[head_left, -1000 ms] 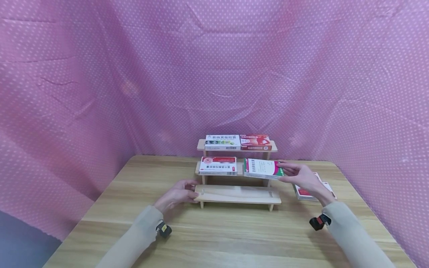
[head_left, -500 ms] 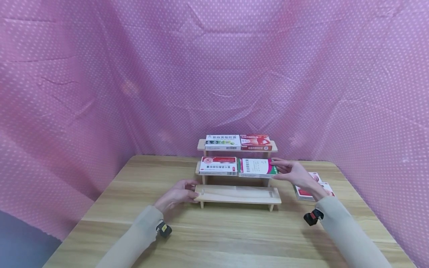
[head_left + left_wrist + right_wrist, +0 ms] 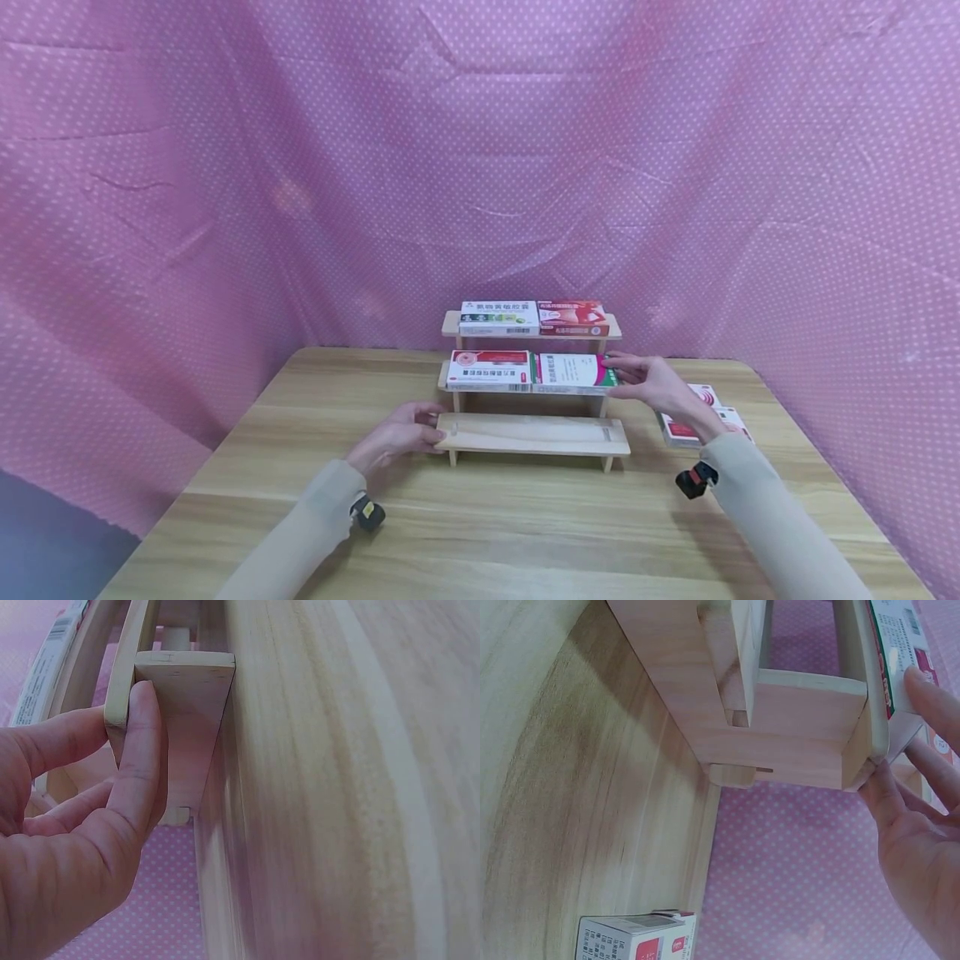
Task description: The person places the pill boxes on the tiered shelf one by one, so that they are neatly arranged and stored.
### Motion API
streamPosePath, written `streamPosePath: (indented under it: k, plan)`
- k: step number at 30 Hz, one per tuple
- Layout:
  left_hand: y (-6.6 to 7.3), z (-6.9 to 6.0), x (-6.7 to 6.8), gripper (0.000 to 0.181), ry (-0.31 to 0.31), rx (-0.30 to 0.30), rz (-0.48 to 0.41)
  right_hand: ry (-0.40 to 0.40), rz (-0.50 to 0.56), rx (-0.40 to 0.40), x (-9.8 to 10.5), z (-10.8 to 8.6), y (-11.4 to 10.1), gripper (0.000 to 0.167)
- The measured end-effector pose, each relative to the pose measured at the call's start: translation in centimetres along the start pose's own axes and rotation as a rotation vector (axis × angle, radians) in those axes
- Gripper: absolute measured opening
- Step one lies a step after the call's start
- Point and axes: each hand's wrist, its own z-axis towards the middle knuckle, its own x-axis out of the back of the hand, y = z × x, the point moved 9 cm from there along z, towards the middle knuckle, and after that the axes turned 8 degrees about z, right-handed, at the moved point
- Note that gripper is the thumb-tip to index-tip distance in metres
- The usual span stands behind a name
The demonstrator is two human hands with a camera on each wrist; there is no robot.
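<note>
A three-step wooden display stand (image 3: 534, 433) stands on the table. My left hand (image 3: 397, 435) pinches the left end of its lowest board, thumb and fingers on either side of the edge (image 3: 118, 712) in the left wrist view. On the middle step lies a white medicine box (image 3: 572, 371) with green and magenta trim. My right hand (image 3: 662, 390) holds that box by its right end; in the right wrist view, fingers touch the box (image 3: 894, 649) and the step's end. Close against its left side sits a red-and-white medicine box (image 3: 489, 372).
On the top step lie a white medicine box (image 3: 498, 317) with a green strip and a red medicine box (image 3: 573, 317). More red-and-white medicine boxes (image 3: 682, 432) lie on the table (image 3: 480, 533) to the right, partly behind my right hand. A pink dotted cloth (image 3: 480, 167) hangs behind.
My right hand has moved left with the green-and-magenta medicine box, which went from tilted at the step's right to lying flat against the red-and-white one. The left hand has stayed in place.
</note>
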Motion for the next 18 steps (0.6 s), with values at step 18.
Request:
streamPosePath:
  k: [18]
  plan:
    - [-0.01, 0.05, -0.16, 0.059, -0.003, -0.025, 0.009, -0.006, 0.010, 0.016, -0.16, 0.03, 0.08, 0.069]
